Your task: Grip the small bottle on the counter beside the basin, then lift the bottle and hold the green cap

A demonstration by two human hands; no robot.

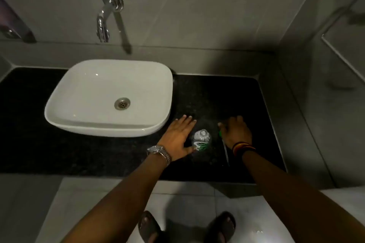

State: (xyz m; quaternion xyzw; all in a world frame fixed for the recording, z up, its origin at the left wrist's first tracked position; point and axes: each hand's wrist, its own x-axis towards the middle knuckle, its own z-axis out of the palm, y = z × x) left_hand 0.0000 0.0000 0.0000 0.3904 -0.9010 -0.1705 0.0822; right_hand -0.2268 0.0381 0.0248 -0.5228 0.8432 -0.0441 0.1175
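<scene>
The small clear plastic bottle with the green-and-white label (201, 140) stands upright on the black speckled stone counter (227, 94), between my two hands; my left hand (180, 136) lies flat with straight fingers, thumb touching the bottle's base, gripping nothing; my right hand (236, 134) curls over a thin green-tipped tool (224, 144), seemingly pinching it; I judge it best to steady the bottle before lifting, clear of the white ceramic basin (110, 122).
</scene>
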